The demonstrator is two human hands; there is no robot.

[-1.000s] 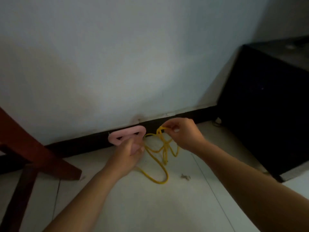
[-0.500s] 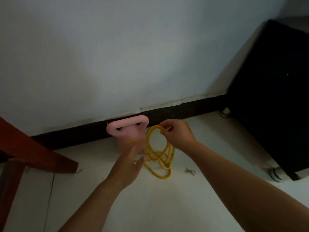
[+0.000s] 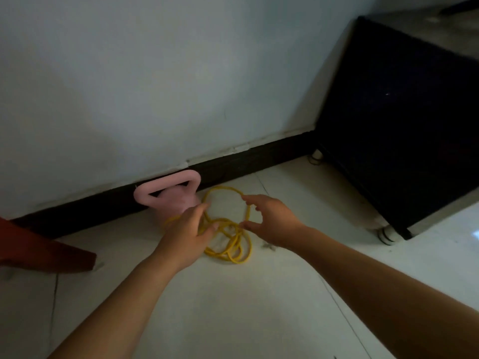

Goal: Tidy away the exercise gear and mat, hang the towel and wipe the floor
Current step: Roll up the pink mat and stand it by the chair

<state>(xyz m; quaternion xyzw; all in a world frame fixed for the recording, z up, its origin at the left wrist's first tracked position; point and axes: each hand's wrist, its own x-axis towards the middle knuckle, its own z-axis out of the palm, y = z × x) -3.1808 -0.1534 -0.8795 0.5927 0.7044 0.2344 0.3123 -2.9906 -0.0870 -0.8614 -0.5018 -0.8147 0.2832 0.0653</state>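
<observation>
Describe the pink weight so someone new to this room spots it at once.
Follow the white wall down to its dark skirting board, left of the black cabinet. There on the pale floor stands the pink kettlebell, loop handle up. It is the only pink, solid thing; the yellow cord beside it is a thin loose coil.

A pale wall (image 3: 181, 73) is seen across the upper frame, edged below by a dark baseboard (image 3: 259, 159). A black cabinet (image 3: 401, 125) on white casters (image 3: 387, 235) is set at right; a reddish-brown wooden leg (image 3: 46, 252) is seen at left.
</observation>
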